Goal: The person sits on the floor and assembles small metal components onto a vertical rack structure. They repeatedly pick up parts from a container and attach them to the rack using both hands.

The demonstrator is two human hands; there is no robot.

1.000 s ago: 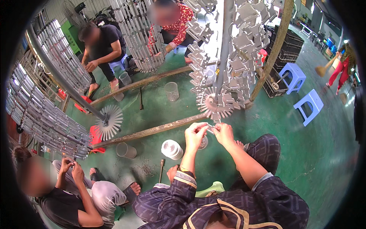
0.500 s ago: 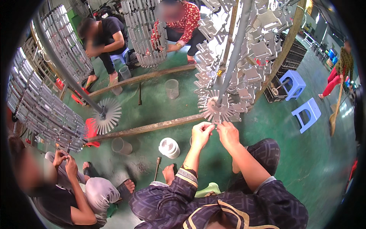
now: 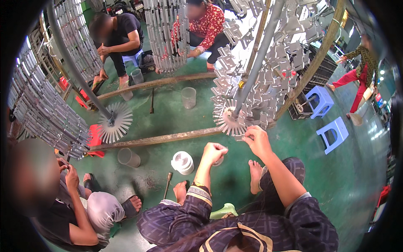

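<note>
My right hand (image 3: 257, 140) is closed in a pinch at the foot of a hanging rack, its fingertips on the edge of a small flat metal bracket (image 3: 238, 137). Lower and to the left, my left hand (image 3: 214, 152) is held apart from the rack, fingers pressed together; whatever they hold is too small to make out. Above my hands, many silvery metal brackets (image 3: 268, 86) hang in tiers around a grey pole (image 3: 257, 63). At the pole's bottom sits a disc of radiating metal prongs (image 3: 230, 119), partly covered by brackets.
Below my left hand stands a clear cup (image 3: 218, 160), with a white bucket (image 3: 183, 163) further left. A wooden beam (image 3: 163, 139) crosses under the racks. A co-worker (image 3: 71, 201) sits at left; others sit beyond. Blue stools (image 3: 333, 135) stand at right, where a person (image 3: 363, 75) walks.
My left hand has drawn down and left, away from the rack and my right hand. My right hand stays near the rack's foot. The person at right has stepped nearer.
</note>
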